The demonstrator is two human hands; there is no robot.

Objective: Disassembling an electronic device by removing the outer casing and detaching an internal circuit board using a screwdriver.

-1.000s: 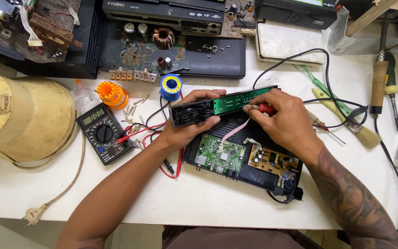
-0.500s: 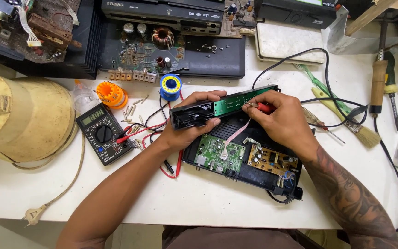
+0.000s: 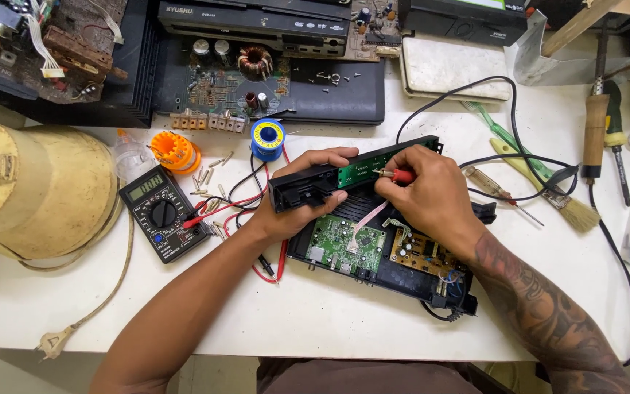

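left hand [image 3: 297,208] curled shut around black front panel [image 3: 308,191], thumb below, fingers over top edge, panel tilted up off open black device case [image 3: 380,252]. green strip board [image 3: 370,169] mounted along panel, running toward 2 o'clock. right hand [image 3: 428,193] pinched closed on red-handled probe [image 3: 402,175], tip touching strip board near its middle. case sits dead centre of white table [image 3: 329,321], green circuit board [image 3: 348,244] inside at 7 o'clock of right hand, brown power board [image 3: 424,252] just beside it at 6 o'clock. pink ribbon cable [image 3: 366,219] linking green board up to panel. black multimeter [image 3: 163,213] at 9 o'clock of left hand, red leads trailing toward case. blue solder spool [image 3: 267,138] at 11 o'clock, orange spool [image 3: 175,152] further left. brush [image 3: 548,190] at 3 o'clock of right hand, soldering iron [image 3: 596,131] beyond it at 2 o'clock. big yellowish drum [image 3: 30,190] far at 9 o'clock.
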